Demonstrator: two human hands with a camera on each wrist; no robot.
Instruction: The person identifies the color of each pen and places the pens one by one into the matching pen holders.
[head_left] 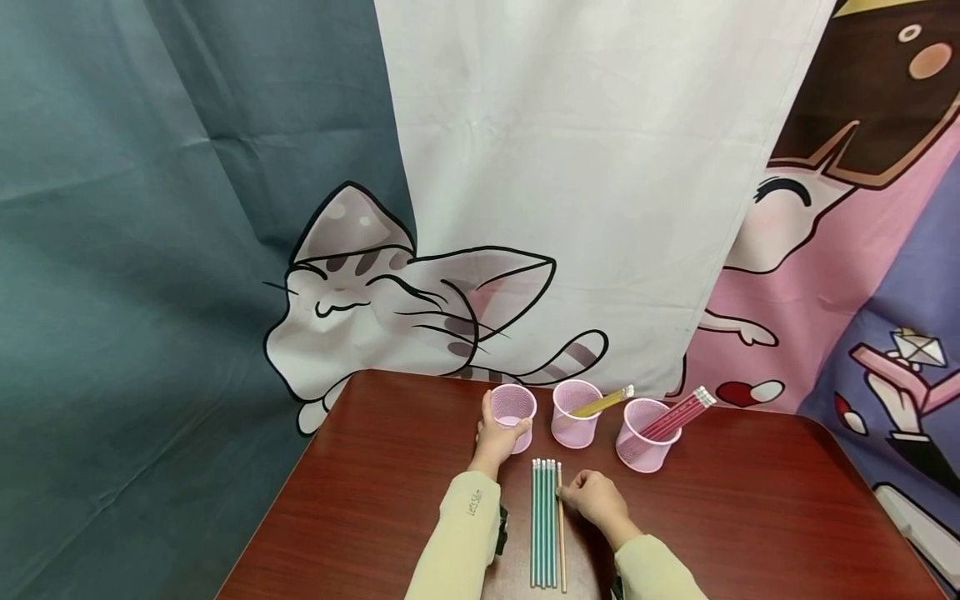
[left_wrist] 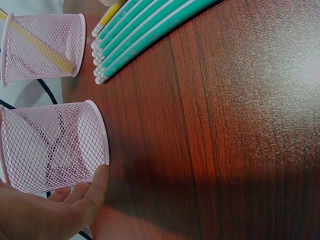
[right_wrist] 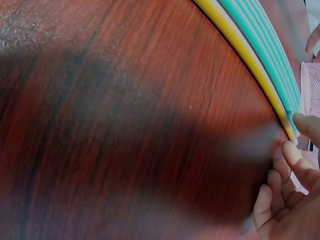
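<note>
An empty pink mesh pencil cup (head_left: 514,417) stands at the back left of the table. My left hand (head_left: 497,437) holds it by the side, thumb at the near side and fingers on its left; in the left wrist view the fingers (left_wrist: 97,187) reach along the mesh. Several green pencils (head_left: 543,525) lie side by side, white eraser ends facing away from me. Along their right side lies a yellow pencil (head_left: 562,533). My right hand (head_left: 596,498) pinches this pencil near its eraser end, thumb and index finger on either side; the remaining fingers are curled.
A second pink mesh cup (head_left: 567,436) in the middle holds yellow pencils (head_left: 603,403). The third cup (head_left: 637,457), on the right, holds several dark pink pencils (head_left: 677,417). The brown wooden table (head_left: 787,508) ends at a printed cloth (head_left: 600,167) behind the cups.
</note>
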